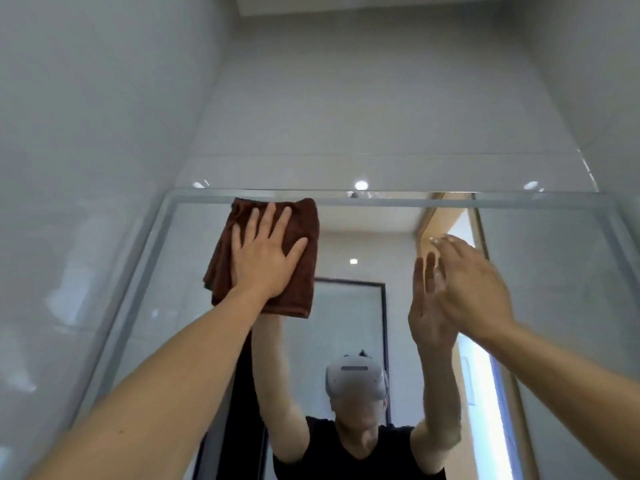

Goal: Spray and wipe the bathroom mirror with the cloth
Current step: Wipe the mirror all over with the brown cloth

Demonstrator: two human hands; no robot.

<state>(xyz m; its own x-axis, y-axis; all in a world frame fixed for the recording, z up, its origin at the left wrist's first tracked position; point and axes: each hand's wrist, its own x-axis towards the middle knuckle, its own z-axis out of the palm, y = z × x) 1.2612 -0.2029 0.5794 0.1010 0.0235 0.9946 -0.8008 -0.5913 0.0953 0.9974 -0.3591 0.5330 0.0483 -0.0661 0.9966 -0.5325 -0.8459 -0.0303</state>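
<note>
Forearms enter from 7 and 4 o'clock, both ours, bare, reaching up toward the mirror (554, 271). Our left hand (265, 252) lies flat on the cloth (304, 220), fingers straight and spread, palm pressing it against the glass; grip is apart, nothing pinched. Cloth is brown, folded into a rough rectangle, sitting at about 11 o'clock of the mirror, its top edge touching the frame (381, 201) that runs along the mirror's upper edge. Lower right corner of the cloth hangs below our wrist.

Our right hand (476, 282) is at 2 o'clock from frame centre, fingers straight and loosely together, holding nothing; grip apart. Fingertips look near the glass, meeting their own reflection, but we cannot tell whether they actually touch. Hand is slightly blurred.

Mirror shows our reflection: black T-shirt (346, 455), white headset (356, 379) over the face, both arms raised. Reflected behind us at 6 o'clock a dark-framed panel (349, 306), at 3 o'clock a wood-trimmed doorway (446, 220). One ceiling light (353, 261) reflected mid-mirror.

Above the mirror, grey tiled wall (346, 98) with bright spot (361, 185) glare just over the frame. Left wall (86, 133) at 9 o'clock is glossy grey tile.
</note>
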